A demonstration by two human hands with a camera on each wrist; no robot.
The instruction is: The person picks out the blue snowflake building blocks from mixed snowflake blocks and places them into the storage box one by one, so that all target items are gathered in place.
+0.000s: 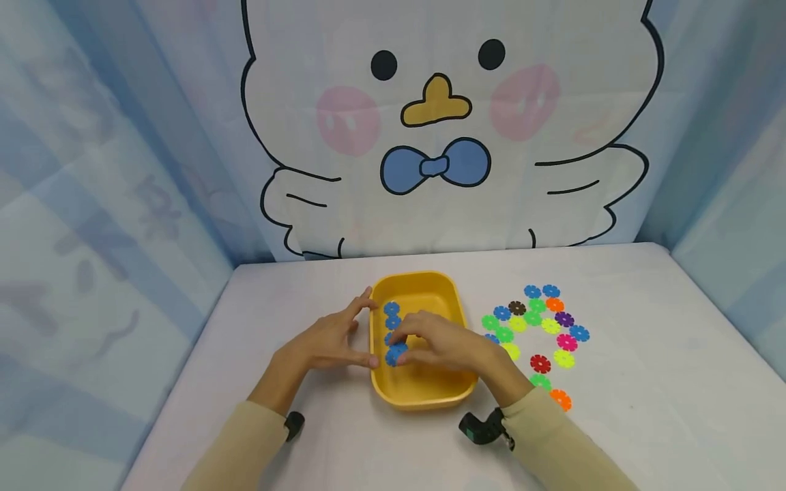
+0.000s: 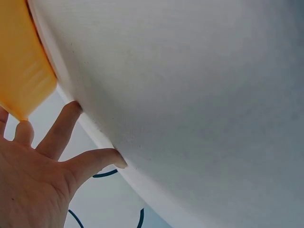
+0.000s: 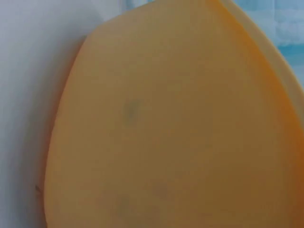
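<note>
A yellow tray (image 1: 424, 395) lies on the white table. Down its left side runs a column of blue notched discs (image 1: 391, 322). My right hand (image 1: 439, 341) reaches over the tray from the right, its thumb and fingers pinching the nearest blue disc (image 1: 395, 354). At the tray's left rim is my left hand (image 1: 328, 341), thumb and fingers spread along the edge. The left wrist view shows that hand (image 2: 35, 175) with its fingers apart beside the yellow wall (image 2: 23, 61). Only the tray's outer side (image 3: 166, 109) fills the right wrist view, with the right hand out of sight.
Right of the tray, many coloured notched discs lie loose, among them a red disc (image 1: 540, 363), a purple disc (image 1: 564, 319) and an orange disc (image 1: 561, 399). Some are close to my right forearm. A cartoon-printed curtain (image 1: 430, 225) hangs behind the table's far edge.
</note>
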